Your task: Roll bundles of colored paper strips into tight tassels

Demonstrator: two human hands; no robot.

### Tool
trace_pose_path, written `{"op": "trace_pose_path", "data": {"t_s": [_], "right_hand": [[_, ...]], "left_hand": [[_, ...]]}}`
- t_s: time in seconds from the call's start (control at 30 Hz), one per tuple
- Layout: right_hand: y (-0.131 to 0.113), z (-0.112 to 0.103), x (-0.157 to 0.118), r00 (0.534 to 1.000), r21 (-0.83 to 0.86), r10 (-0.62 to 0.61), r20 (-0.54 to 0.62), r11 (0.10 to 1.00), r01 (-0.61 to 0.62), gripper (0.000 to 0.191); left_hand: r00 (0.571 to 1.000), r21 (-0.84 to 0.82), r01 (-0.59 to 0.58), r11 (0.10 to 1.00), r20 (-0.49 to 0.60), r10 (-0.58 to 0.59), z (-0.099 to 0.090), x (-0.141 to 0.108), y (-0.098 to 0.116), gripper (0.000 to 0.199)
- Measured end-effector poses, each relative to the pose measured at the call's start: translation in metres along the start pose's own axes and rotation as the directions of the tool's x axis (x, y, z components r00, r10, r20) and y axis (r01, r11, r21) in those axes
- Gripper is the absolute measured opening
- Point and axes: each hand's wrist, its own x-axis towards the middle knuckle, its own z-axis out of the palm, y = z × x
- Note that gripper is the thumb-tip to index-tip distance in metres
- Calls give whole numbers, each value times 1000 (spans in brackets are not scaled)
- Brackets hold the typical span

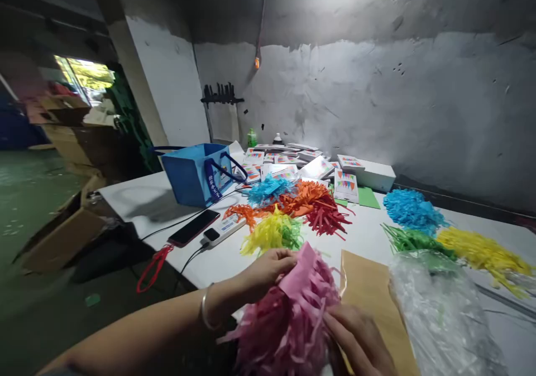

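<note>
A pink tissue-paper fringe (307, 303) hangs in front of me, its uncut band at the top and cut strips spreading below. My left hand (268, 270), with a silver bangle at the wrist, pinches the band's upper left edge between thumb and fingers. Lower right, my right hand (360, 337) has its fingers bent against the strips; its thumb is hidden. Darker pink strips (266, 323) lie under the left part of the fringe. Just beyond are yellow fringe (268, 231), orange fringe (301, 197), red fringe (324, 217) and blue fringe (270, 189) on the white table (157, 194).
A blue bag (186, 178), a phone (195, 228) and a white cabled device (224, 231) sit left. Printed packets (345, 183) are piled behind. At right lie brown paper (372, 303), clear plastic (444, 309) and more blue fringe (412, 211), green fringe (419, 242) and yellow fringe (486, 253).
</note>
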Motion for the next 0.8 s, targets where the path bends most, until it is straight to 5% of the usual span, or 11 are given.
{"op": "trace_pose_path", "data": {"t_s": [0.1,0.23,0.33,0.43,0.5,0.63,0.8], "right_hand": [[-14,33,20,990,-96,-90,109,990,100,34],[2,47,14,977,-169,-148,151,970,173,38],[13,47,3,990,33,119,79,992,-122,28],[15,49,0,882,204,463,82,859,-470,13],[14,52,4,816,247,571,94,780,-574,13],[20,51,19,783,325,590,194,715,-619,26],[35,41,33,858,344,454,240,787,-512,19]], "left_hand": [[1000,-69,8,998,26,-6,8,1,-20,45],[997,-130,-11,991,80,22,13,3,-32,50],[988,-125,-60,990,137,77,13,-2,-42,46],[965,29,-230,973,137,224,15,-5,-56,45],[941,181,-336,924,114,320,18,-4,-66,49],[936,277,-351,894,68,346,21,2,-76,43],[942,182,-331,926,114,314,14,8,-70,40]]}}
